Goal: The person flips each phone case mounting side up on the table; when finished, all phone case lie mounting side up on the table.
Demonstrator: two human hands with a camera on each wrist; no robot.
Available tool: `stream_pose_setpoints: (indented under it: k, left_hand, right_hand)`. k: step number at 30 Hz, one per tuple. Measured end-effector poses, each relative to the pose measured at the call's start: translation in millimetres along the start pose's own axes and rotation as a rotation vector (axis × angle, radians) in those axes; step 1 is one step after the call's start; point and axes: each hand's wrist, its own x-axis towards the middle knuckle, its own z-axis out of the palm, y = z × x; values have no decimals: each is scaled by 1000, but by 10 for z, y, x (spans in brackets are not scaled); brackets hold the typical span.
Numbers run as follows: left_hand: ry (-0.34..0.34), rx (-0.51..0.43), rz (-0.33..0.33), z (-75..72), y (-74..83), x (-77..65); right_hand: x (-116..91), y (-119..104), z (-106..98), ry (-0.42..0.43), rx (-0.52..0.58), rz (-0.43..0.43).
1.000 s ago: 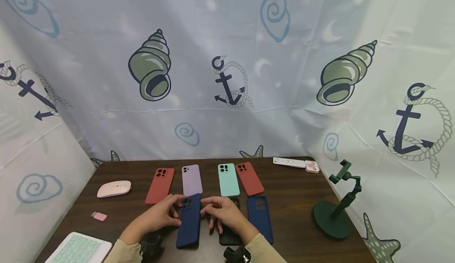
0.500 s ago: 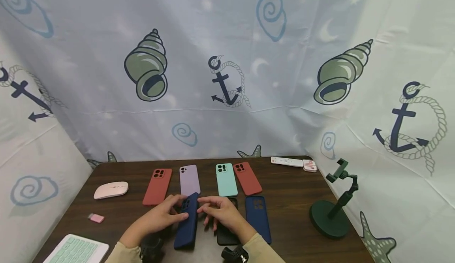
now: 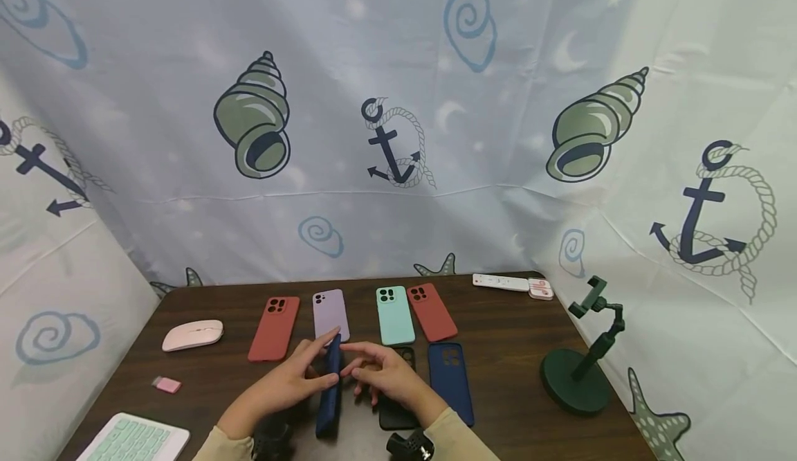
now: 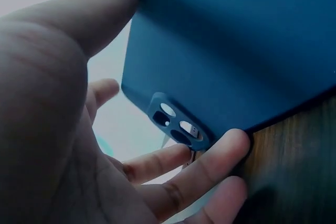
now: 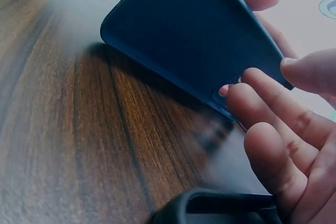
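Observation:
A dark blue phone case point(image 3: 330, 392) stands tilted on one long edge, above the front of the table. My left hand point(image 3: 286, 385) holds it, thumb on the back and a finger at its upper end. In the left wrist view, the camera cutouts point(image 4: 176, 119) show near that hand's other fingers. From the right, my right hand point(image 3: 389, 374) reaches to the case, fingertips right at its upper end. The right wrist view shows these fingers point(image 5: 265, 140) spread loosely before the case's inner side. Under the right hand lies a black phone case point(image 3: 396, 412), partly hidden.
Another blue case point(image 3: 450, 381) lies right of the black one. Behind are red point(image 3: 274, 329), lilac point(image 3: 331, 314), mint point(image 3: 395, 315) and second red point(image 3: 432, 312) cases. A mouse point(image 3: 193, 335), USB stick point(image 3: 167, 384) and keyboard point(image 3: 133, 440) lie left; a green stand point(image 3: 575, 381) stands right.
The blue case has turned from showing its back to standing nearly edge-on. My left fingers have shifted up around its upper end; the right hand stays close beside it.

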Motion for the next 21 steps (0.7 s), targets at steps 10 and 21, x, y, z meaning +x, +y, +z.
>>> stream_pose_setpoints:
  k: [10, 21]
  left_hand:
    - [-22, -99, -5, -44, 30, -47]
    - [-140, -292, 51, -154, -27, -41]
  right_hand:
    - [18, 87, 50, 62, -97, 77]
    - [46, 96, 71, 112, -172, 115]
